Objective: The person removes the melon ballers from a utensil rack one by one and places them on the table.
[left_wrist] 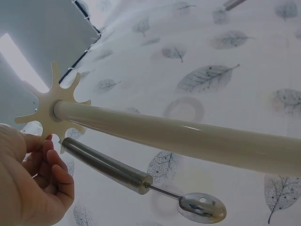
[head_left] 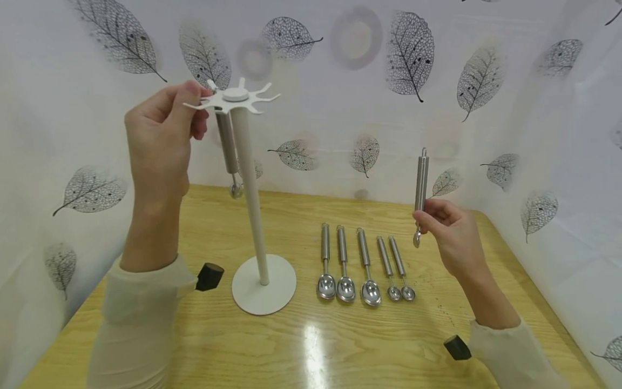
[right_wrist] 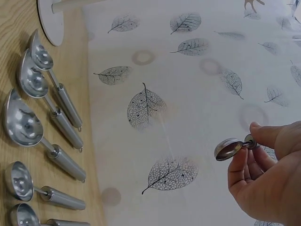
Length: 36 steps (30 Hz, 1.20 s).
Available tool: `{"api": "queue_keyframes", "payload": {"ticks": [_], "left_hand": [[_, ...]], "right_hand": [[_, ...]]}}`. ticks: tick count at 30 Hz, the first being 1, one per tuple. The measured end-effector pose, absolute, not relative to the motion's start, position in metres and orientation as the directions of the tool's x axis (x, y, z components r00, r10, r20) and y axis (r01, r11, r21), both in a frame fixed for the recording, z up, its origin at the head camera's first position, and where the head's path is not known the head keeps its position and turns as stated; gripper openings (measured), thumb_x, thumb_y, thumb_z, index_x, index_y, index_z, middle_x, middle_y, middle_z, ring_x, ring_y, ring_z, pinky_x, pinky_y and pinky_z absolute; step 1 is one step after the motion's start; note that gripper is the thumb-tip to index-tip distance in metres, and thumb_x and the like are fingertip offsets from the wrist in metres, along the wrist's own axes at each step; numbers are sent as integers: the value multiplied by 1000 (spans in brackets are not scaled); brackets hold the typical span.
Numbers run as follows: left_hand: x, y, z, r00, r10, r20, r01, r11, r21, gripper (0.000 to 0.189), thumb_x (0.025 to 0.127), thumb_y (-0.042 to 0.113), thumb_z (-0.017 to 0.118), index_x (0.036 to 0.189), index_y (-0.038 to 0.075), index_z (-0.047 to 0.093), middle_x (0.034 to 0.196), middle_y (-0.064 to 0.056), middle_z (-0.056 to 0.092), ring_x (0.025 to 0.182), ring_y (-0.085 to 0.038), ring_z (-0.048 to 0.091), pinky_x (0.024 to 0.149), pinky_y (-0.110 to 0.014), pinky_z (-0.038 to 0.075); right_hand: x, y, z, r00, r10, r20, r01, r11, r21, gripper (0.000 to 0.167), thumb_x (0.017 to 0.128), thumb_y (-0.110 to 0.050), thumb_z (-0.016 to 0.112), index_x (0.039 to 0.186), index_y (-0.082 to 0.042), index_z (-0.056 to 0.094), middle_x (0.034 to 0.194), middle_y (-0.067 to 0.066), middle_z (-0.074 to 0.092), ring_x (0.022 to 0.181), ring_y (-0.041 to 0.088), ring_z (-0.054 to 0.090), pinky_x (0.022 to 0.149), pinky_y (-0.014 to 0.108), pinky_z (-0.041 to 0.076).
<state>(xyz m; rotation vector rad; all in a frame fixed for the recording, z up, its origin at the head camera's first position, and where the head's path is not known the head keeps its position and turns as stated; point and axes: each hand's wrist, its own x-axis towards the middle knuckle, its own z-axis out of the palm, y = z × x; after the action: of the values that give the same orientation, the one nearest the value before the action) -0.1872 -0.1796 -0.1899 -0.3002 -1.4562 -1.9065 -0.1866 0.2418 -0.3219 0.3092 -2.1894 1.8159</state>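
Right wrist: shiny rounded metal scoop

Your head view looks forward and down; your left-wrist view looks up, close beside the stand, your right-wrist view across the spoons; the head view shares both.

Left sleeve: cream cloth, creased. Right sleeve: matching cream. Left block: black, angular, at the sleeve's end. Right block: black, likewise.

Stand: on table
Five-spoon row: on table, right of stand
Stand-side spoon: under stand's top, beside left hand
Far-right spoon: in right hand, right of row
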Motion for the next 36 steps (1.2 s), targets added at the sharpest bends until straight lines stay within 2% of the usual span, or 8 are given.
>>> {"api": "queue_keyframes", "payload": {"ticks": [8, 14, 19, 23, 31, 36], "left_hand": [[-187, -178, -190, -721, -394, 569, 653, -112, 749, 20, 103, 13, 72, 92, -2, 79, 73, -10, 61, 64, -18, 50, 60, -22, 44], [-187, -179, -189, -725, -399, 561, 649, -122, 751, 20, 103, 12, 72, 92, -3, 79, 72, -9, 61, 63, -18, 49, 59, -22, 44], [-187, -178, -190, -713, -401, 575, 659, -105, 745, 19, 103, 12, 72, 92, -1, 80, 72, -9, 61, 63, -18, 49, 59, -21, 44], [-188, -176, -191, -691, -406, 598, 677, -75, 732, 19, 103, 12, 71, 91, 0, 80, 71, -8, 61, 62, -18, 49, 59, -21, 44], [-188, -177, -191, -693, -403, 598, 677, -77, 732, 20, 104, 12, 71, 93, -3, 79, 72, -8, 61, 62, -18, 49, 59, -21, 43], [-188, -178, -190, -719, -395, 571, 659, -128, 741, 20, 103, 11, 72, 93, -5, 79, 73, -9, 61, 63, -18, 49, 59, -21, 43]], "right_hand": [[-184, 258, -342, -963, 20, 269, -261, 179, -949, 25, 100, -3, 75, 117, 11, 64, 91, 1, 69, 75, 11, 62, 70, 18, 54], [-183, 269, -356, -979, 22, 205, -194, 233, -953, 30, 101, -6, 74, 119, 13, 61, 92, -2, 69, 75, 9, 60, 66, 18, 52], [-182, 276, -367, -992, 25, 123, -107, 346, -932, 44, 103, -14, 73, 132, 16, 57, 96, -7, 69, 82, 6, 62, 68, 18, 53], [-181, 280, -374, -997, 27, 72, -55, 415, -908, 52, 105, -20, 71, 139, 16, 54, 101, -4, 66, 85, 6, 60, 70, 18, 54], [-181, 287, -382, -1000, 18, 20, -10, 448, -894, 54, 105, -21, 70, 140, 17, 53, 101, -2, 66, 81, 6, 59, 70, 22, 55], [-181, 289, -385, -1000, 26, -13, 23, 457, -889, 54, 105, -20, 71, 140, 17, 53, 100, -3, 67, 79, 6, 59, 68, 21, 53]]}}
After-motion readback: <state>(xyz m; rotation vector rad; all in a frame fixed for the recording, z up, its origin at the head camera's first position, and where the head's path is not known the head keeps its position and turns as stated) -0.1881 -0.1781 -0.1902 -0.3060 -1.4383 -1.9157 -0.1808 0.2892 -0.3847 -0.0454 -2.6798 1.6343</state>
